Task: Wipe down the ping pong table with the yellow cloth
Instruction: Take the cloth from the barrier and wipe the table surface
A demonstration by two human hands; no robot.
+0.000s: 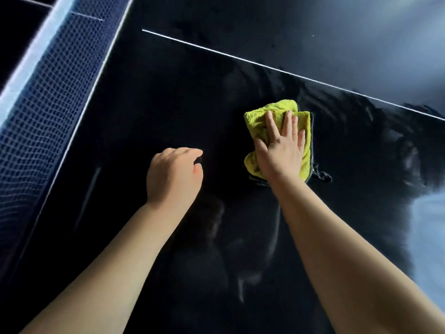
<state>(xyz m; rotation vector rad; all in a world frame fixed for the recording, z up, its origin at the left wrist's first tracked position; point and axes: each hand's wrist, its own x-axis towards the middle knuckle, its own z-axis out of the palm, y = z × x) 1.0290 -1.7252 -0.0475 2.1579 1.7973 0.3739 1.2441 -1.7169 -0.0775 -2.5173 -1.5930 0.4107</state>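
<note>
Fingers (287, 126) of the right hand (280, 153) lie straight and slightly spread, pressed flat on the yellow cloth (255, 124); they are not curled round it, and the palm covers its middle. The cloth is bunched and folded under the hand, with yellow showing past the fingertips and along both sides. A dark edging (320, 174) sticks out from under it at the lower right. It sits on the dark, glossy ping pong table (156, 104), a little below the thin white line (265, 66) that runs slantwise across the surface, and well to the right of the net.

To the left of the cloth and apart from it is the left hand (173, 174), knuckles up, its fingers curled under into a loose fist with the thumb against the forefinger. Nothing can be seen in it. Whether it touches the table or hangs just above it cannot be told.

Both bare forearms reach in from the bottom edge.

Along the left side stands the net (48, 104), dark blue mesh with a white band (31, 51) on top. Pale light is mirrored in the tabletop at the upper right and the right edge, and smeared streaks show around the cloth.
</note>
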